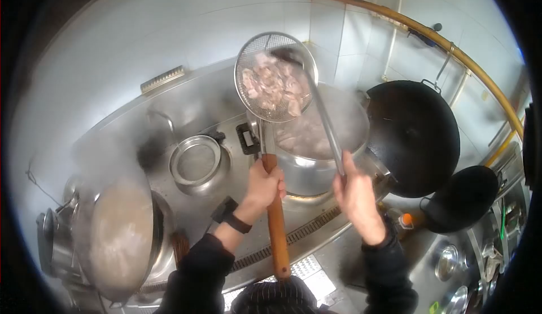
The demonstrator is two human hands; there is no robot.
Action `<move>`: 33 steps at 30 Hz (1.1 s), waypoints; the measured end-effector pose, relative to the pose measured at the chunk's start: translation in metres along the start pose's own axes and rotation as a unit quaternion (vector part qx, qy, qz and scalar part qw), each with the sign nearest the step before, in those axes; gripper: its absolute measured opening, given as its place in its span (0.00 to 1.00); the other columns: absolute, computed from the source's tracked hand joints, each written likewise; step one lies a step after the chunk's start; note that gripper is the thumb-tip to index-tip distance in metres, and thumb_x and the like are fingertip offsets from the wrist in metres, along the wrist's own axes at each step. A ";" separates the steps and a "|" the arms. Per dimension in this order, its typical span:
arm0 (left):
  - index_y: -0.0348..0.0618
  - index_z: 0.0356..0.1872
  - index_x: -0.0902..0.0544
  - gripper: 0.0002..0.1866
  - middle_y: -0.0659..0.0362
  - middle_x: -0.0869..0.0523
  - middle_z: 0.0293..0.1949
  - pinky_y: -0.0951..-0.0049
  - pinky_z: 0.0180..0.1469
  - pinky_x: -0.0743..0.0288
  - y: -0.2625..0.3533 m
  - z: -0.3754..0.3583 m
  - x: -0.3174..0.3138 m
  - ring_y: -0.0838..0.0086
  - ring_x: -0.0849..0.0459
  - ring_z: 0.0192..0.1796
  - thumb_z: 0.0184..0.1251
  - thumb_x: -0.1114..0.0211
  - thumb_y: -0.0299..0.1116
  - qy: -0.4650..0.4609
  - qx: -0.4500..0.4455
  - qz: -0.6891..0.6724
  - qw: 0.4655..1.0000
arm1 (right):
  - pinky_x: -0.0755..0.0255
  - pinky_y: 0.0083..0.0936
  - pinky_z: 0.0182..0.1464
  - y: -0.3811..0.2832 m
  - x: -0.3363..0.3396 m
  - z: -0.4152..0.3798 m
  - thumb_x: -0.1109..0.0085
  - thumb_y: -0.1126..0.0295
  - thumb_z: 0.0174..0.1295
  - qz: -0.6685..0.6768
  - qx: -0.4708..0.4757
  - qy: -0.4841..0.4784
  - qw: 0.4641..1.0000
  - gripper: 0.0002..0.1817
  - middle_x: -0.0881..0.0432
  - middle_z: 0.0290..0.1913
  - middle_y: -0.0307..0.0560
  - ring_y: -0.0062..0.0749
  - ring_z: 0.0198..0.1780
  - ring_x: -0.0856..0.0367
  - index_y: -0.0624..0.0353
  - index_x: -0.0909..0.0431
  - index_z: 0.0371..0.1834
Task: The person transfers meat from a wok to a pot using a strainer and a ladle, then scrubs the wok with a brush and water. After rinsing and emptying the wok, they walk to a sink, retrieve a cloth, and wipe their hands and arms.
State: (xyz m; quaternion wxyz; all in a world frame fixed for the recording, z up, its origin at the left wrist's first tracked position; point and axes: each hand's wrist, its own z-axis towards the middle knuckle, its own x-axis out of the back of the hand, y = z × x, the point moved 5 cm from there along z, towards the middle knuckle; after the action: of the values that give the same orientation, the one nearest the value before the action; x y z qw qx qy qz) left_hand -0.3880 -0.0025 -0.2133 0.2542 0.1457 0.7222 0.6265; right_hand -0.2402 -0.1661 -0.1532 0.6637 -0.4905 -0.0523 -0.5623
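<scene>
My left hand (264,185) is closed around the wooden handle of a round wire-mesh strainer (247,100). Pale pieces of meat (271,85) lie in its mesh, lifted above a large steel pot (307,174). My right hand (357,198) grips the metal handle of a ladle (326,116), whose dark head overlaps the far side of the strainer. Steam rises from the pot, where more pieces like those in the strainer show in cloudy liquid.
On the left, a steaming wok (121,240) holds cloudy liquid. A small steel basin (195,164) sits mid-stove. Two black woks, one large (415,139) and one smaller (463,198), stand at right. A yellow pipe (395,16) runs along the wall. An orange-capped bottle (406,220) is beside the stove.
</scene>
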 end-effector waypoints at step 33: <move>0.35 0.47 0.30 0.08 0.62 0.27 0.25 0.75 0.17 0.32 0.033 -0.056 0.113 0.79 0.28 0.18 0.70 0.44 0.22 0.060 -0.083 0.058 0.993 | 0.26 0.28 0.31 0.038 0.023 -0.163 0.42 0.77 0.64 -0.043 -0.117 -0.050 0.991 0.29 0.19 0.34 0.64 0.38 0.26 0.19 0.74 0.34 0.69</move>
State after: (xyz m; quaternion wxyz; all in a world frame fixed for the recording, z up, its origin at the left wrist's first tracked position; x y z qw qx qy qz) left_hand -0.5158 0.0169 -0.1967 0.1845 0.1278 0.6717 0.7060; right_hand -0.2802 -0.3018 -0.2447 0.5736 -0.5893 -0.0401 -0.5676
